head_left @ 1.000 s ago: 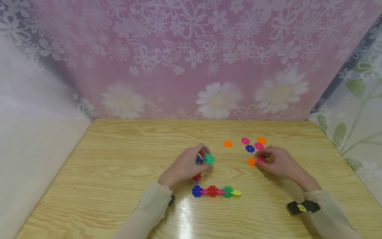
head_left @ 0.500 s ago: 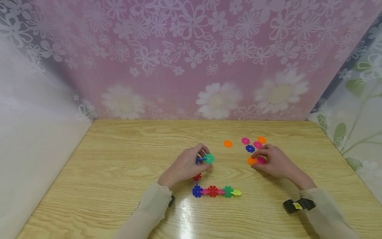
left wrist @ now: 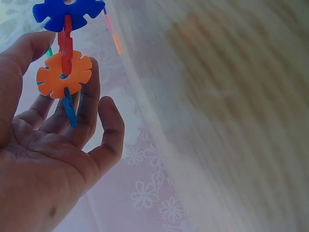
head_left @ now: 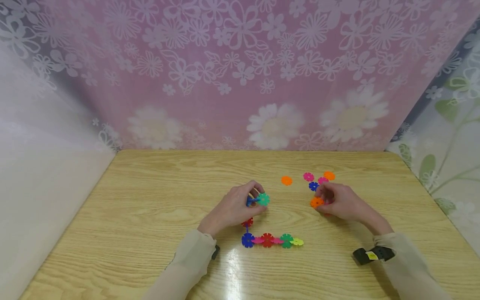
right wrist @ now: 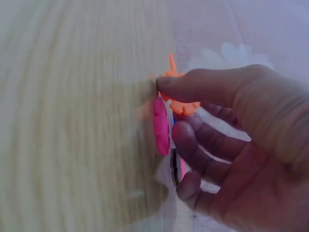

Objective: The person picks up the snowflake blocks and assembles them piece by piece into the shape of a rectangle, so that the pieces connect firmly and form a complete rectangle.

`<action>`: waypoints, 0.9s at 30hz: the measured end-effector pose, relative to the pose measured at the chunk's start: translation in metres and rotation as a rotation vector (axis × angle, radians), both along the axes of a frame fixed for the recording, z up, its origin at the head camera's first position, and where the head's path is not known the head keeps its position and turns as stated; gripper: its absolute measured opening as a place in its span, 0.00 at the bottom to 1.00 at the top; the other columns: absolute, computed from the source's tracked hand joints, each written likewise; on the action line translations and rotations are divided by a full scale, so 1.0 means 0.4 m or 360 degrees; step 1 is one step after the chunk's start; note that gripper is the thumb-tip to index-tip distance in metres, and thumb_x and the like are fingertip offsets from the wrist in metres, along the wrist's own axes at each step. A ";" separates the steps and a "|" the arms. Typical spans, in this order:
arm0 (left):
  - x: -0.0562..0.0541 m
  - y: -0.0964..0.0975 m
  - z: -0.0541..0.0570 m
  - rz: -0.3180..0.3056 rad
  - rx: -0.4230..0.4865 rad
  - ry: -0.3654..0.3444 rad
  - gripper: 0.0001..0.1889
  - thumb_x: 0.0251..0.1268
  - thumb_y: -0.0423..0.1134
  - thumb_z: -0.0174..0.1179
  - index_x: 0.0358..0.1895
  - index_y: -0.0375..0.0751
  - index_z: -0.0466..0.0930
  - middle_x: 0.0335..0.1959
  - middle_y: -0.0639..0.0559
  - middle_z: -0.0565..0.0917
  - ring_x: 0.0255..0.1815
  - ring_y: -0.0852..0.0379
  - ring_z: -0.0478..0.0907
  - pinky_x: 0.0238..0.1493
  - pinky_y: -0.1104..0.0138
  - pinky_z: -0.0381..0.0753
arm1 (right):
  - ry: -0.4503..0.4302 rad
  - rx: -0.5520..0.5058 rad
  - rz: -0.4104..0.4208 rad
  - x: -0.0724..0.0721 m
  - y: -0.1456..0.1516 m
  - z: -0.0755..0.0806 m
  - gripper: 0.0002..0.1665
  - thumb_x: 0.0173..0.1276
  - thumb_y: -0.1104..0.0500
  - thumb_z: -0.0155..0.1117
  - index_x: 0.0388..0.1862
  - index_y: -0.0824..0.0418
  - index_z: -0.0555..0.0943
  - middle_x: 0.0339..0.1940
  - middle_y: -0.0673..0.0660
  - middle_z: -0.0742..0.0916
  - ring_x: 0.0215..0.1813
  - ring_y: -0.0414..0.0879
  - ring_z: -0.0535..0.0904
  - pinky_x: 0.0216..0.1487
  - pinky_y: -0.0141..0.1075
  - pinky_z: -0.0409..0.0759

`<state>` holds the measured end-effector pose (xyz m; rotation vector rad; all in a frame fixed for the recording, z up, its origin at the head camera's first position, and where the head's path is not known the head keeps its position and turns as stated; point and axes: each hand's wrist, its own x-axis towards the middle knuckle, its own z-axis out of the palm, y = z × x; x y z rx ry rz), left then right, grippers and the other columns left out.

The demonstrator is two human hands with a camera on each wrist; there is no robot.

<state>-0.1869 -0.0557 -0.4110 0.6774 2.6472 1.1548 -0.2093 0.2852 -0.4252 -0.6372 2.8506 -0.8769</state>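
Observation:
My left hand point(head_left: 233, 208) grips the upper end of a chain of slotted flower-shaped plastic discs, with a green disc point(head_left: 264, 199) between thumb and fingers. In the left wrist view, an orange disc point(left wrist: 53, 79), a red disc point(left wrist: 65, 43) seen edge-on and a blue disc point(left wrist: 69, 12) are joined there. The chain bends at a dark blue disc point(head_left: 248, 240) and runs right to a yellow one point(head_left: 297, 241). On the right, my right hand point(head_left: 346, 202) pinches an orange disc point(head_left: 316, 202), tilted up. A pink disc point(right wrist: 161, 126) lies right under these fingers, mostly hidden in the head view.
Behind the right hand lie loose discs: a blue one point(head_left: 313, 186), pink ones point(head_left: 308, 177) and an orange one point(head_left: 329, 175). Another orange disc point(head_left: 286, 180) lies apart to their left. A floral curtain point(head_left: 240, 83) hangs behind the wooden table point(head_left: 150, 187).
My right hand has shifted slightly left from the pink disc, taken hold of the orange disc and tilted it up. The left hand and the chain have stayed in place.

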 end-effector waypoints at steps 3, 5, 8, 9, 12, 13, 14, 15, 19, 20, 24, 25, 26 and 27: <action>-0.001 0.000 -0.001 -0.0007 0.0012 -0.0006 0.17 0.67 0.45 0.69 0.55 0.52 0.76 0.48 0.54 0.84 0.41 0.64 0.81 0.49 0.67 0.82 | 0.0014 -0.0031 -0.0011 0.005 -0.004 -0.003 0.14 0.58 0.63 0.79 0.39 0.56 0.82 0.31 0.49 0.83 0.32 0.36 0.74 0.33 0.29 0.76; -0.001 0.000 -0.002 -0.0010 0.0026 -0.0015 0.17 0.66 0.44 0.69 0.55 0.52 0.76 0.47 0.54 0.84 0.40 0.64 0.81 0.48 0.67 0.82 | 0.0005 -0.0070 -0.0018 0.009 -0.008 -0.003 0.12 0.60 0.63 0.78 0.41 0.56 0.83 0.33 0.49 0.85 0.33 0.36 0.76 0.34 0.29 0.78; -0.002 0.000 -0.003 -0.0011 0.0045 -0.0027 0.17 0.65 0.43 0.70 0.54 0.52 0.76 0.47 0.54 0.84 0.40 0.64 0.81 0.48 0.68 0.82 | -0.0006 -0.0139 -0.0033 0.015 -0.015 -0.001 0.10 0.63 0.63 0.76 0.42 0.57 0.85 0.36 0.51 0.88 0.33 0.36 0.79 0.36 0.29 0.80; -0.002 0.000 -0.003 -0.0011 0.0052 -0.0031 0.18 0.65 0.42 0.70 0.55 0.51 0.76 0.46 0.54 0.84 0.40 0.64 0.81 0.48 0.68 0.82 | -0.0007 -0.0168 -0.0043 0.018 -0.019 0.001 0.09 0.63 0.62 0.75 0.42 0.57 0.85 0.36 0.51 0.88 0.33 0.36 0.79 0.35 0.29 0.81; -0.002 -0.002 -0.003 -0.0021 0.0081 -0.0031 0.18 0.65 0.42 0.70 0.54 0.51 0.76 0.46 0.54 0.84 0.41 0.63 0.81 0.48 0.68 0.82 | 0.0027 -0.0258 -0.0030 0.026 -0.034 0.008 0.08 0.63 0.63 0.75 0.40 0.58 0.86 0.36 0.52 0.88 0.33 0.35 0.80 0.34 0.29 0.81; -0.003 -0.003 -0.003 -0.0023 0.0089 -0.0030 0.18 0.65 0.42 0.70 0.54 0.50 0.76 0.46 0.54 0.84 0.42 0.62 0.81 0.48 0.68 0.82 | 0.0044 -0.0288 -0.0021 0.028 -0.041 0.009 0.07 0.63 0.64 0.75 0.39 0.57 0.86 0.36 0.52 0.88 0.32 0.35 0.81 0.33 0.29 0.82; -0.003 -0.003 -0.003 -0.0027 0.0098 -0.0029 0.17 0.65 0.41 0.70 0.54 0.50 0.76 0.46 0.54 0.85 0.43 0.61 0.81 0.48 0.68 0.81 | 0.0060 -0.0327 -0.0009 0.031 -0.048 0.011 0.07 0.63 0.64 0.75 0.38 0.58 0.86 0.35 0.52 0.88 0.32 0.36 0.81 0.33 0.29 0.82; -0.004 -0.004 -0.003 -0.0033 0.0108 -0.0030 0.17 0.65 0.41 0.70 0.54 0.50 0.76 0.46 0.54 0.85 0.44 0.61 0.81 0.49 0.68 0.81 | 0.0077 -0.0364 0.0004 0.034 -0.056 0.012 0.07 0.63 0.65 0.75 0.38 0.58 0.86 0.35 0.52 0.88 0.32 0.35 0.81 0.33 0.29 0.82; -0.006 -0.004 -0.004 -0.0043 0.0134 -0.0025 0.17 0.64 0.38 0.70 0.53 0.49 0.77 0.45 0.54 0.86 0.46 0.60 0.81 0.49 0.67 0.81 | 0.0111 -0.0479 0.0062 0.037 -0.084 0.008 0.08 0.63 0.67 0.75 0.35 0.56 0.86 0.33 0.52 0.88 0.31 0.37 0.81 0.32 0.30 0.82; -0.006 -0.004 -0.004 -0.0048 0.0140 -0.0023 0.16 0.64 0.38 0.70 0.53 0.49 0.77 0.45 0.54 0.86 0.46 0.60 0.81 0.49 0.67 0.81 | 0.0114 -0.0495 0.0079 0.038 -0.091 0.007 0.08 0.63 0.67 0.75 0.35 0.56 0.86 0.33 0.52 0.89 0.31 0.37 0.81 0.32 0.30 0.82; -0.006 -0.004 -0.006 -0.0064 0.0149 -0.0007 0.16 0.65 0.38 0.70 0.52 0.49 0.78 0.45 0.53 0.86 0.45 0.59 0.81 0.48 0.68 0.81 | 0.0108 -0.0523 0.0133 0.042 -0.115 0.005 0.08 0.64 0.67 0.74 0.35 0.54 0.86 0.34 0.50 0.89 0.34 0.35 0.83 0.34 0.31 0.84; -0.006 -0.004 -0.006 -0.0069 0.0149 -0.0001 0.16 0.65 0.38 0.70 0.52 0.49 0.78 0.45 0.53 0.86 0.45 0.59 0.82 0.48 0.68 0.81 | 0.0108 -0.0535 0.0138 0.044 -0.121 0.007 0.08 0.64 0.67 0.74 0.36 0.54 0.86 0.34 0.50 0.89 0.35 0.35 0.83 0.35 0.31 0.84; -0.006 -0.004 -0.007 -0.0072 0.0147 0.0002 0.16 0.65 0.38 0.70 0.53 0.49 0.78 0.46 0.53 0.86 0.46 0.59 0.82 0.48 0.68 0.81 | 0.0111 -0.0542 0.0143 0.046 -0.127 0.008 0.08 0.64 0.67 0.74 0.36 0.54 0.86 0.34 0.50 0.89 0.36 0.35 0.83 0.36 0.31 0.85; -0.006 -0.004 -0.007 -0.0072 0.0146 0.0005 0.16 0.65 0.39 0.70 0.53 0.49 0.78 0.46 0.54 0.86 0.46 0.59 0.82 0.48 0.68 0.81 | 0.0103 -0.0554 0.0149 0.047 -0.134 0.011 0.08 0.64 0.67 0.74 0.36 0.54 0.86 0.35 0.50 0.89 0.37 0.35 0.84 0.36 0.32 0.85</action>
